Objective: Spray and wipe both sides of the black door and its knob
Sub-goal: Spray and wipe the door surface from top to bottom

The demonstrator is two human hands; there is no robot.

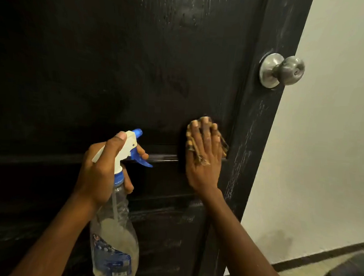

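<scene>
left hand [103,171] grips the spray bottle [117,235], flat open right hand [203,158] presses a cloth [223,147] to the door [96,70], knob [291,69] at two o'clock.

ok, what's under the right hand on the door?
A tan cloth, pressed flat against the black door by the right hand. Only its edges show; the rest and the door behind are covered.

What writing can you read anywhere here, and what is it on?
No text here can be read.
Label on the bottle: blue with pale print, too blurred to read.
Knob, door, cloth: no writing shows.
</scene>
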